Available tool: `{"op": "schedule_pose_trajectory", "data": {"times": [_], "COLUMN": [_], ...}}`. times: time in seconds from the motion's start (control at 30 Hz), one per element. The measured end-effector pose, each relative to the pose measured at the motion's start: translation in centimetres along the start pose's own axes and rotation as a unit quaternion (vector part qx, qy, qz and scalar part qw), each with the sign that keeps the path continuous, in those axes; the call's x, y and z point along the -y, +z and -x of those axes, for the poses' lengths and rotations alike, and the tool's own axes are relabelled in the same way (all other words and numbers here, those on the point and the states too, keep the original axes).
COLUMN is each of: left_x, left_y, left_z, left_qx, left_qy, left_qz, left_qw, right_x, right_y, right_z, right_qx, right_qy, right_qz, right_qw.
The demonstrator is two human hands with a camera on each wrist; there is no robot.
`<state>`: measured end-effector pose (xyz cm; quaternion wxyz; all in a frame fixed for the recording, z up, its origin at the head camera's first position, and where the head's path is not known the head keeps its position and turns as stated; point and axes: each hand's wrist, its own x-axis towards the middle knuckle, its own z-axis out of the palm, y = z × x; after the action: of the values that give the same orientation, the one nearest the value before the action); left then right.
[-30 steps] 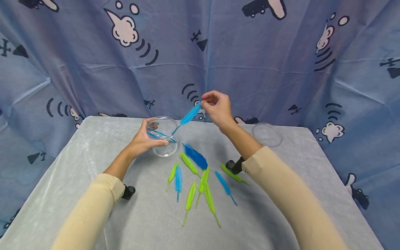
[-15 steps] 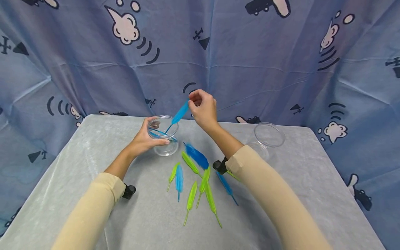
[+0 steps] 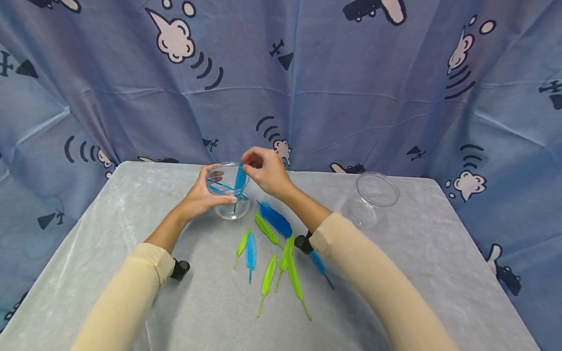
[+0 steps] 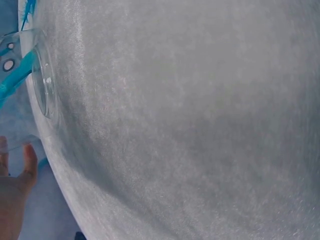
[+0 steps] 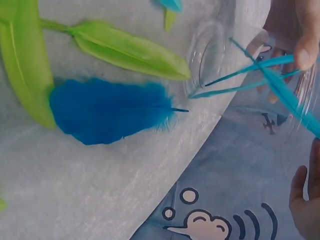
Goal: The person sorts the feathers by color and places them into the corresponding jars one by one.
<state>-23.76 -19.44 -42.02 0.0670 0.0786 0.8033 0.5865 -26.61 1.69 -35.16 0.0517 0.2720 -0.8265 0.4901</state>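
Note:
My left hand (image 3: 199, 195) grips a clear plastic jar (image 3: 232, 213) around its side, near the table's far edge. Thin blue feathers (image 4: 17, 75) lie slanted inside it. Over the jar's mouth, my right hand (image 3: 268, 173) pinches the upper end of a light blue feather (image 3: 240, 180), whose shaft points down inside the jar. The right wrist view shows this feather (image 5: 280, 90) crossing others behind the clear wall, beside the left thumb (image 5: 306, 52). Only part of the right hand appears there, so its fingertips are mostly hidden.
Several lime green feathers (image 3: 269, 275), a fluffy dark blue feather (image 3: 275, 220) and a light blue feather (image 3: 250, 251) lie on the grey tablecloth (image 3: 197, 302). Another blue feather (image 3: 318, 263) is partly under the right forearm. A second clear jar (image 3: 377, 189) stands right. A patterned curtain (image 3: 246, 63) hangs behind.
My right hand has moved left and down, bringing the light blue feather from beside the jar into its mouth. The left hand and its jar have stayed in place.

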Motion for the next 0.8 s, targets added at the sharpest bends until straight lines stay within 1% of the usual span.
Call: {"op": "schedule_pose_trajectory", "data": {"times": [0.1, 0.17, 0.27, 0.4, 0.63, 0.8], "left_x": [0.0, 0.0, -0.1, -0.1, -0.3, -0.4], "left_y": [0.0, 0.0, 0.0, 0.1, 0.0, 0.0], "left_z": [0.0, -0.1, -0.1, -0.2, 0.0, 0.3], "left_qx": [0.000, 0.000, -0.001, -0.006, -0.006, 0.000], "left_qy": [0.001, 0.002, 0.002, 0.001, -0.002, 0.000], "left_qz": [-0.001, -0.002, -0.003, -0.006, -0.017, -0.010], "left_qw": [1.0000, 1.0000, 1.0000, 1.0000, 0.9998, 0.9999], "right_x": [0.0, 0.1, 0.0, -0.5, -1.8, -3.2], "right_y": [0.0, -0.2, -0.8, -1.9, -3.6, -4.8], "right_z": [0.3, 0.7, 1.2, 2.0, 3.4, 5.0], "right_qx": [0.033, 0.045, 0.050, 0.055, 0.067, 0.095], "right_qy": [-0.004, -0.007, -0.014, -0.009, 0.039, 0.070], "right_qz": [-0.004, -0.006, -0.016, -0.036, -0.068, -0.084], "right_qw": [0.999, 0.999, 0.999, 0.998, 0.995, 0.989]}}
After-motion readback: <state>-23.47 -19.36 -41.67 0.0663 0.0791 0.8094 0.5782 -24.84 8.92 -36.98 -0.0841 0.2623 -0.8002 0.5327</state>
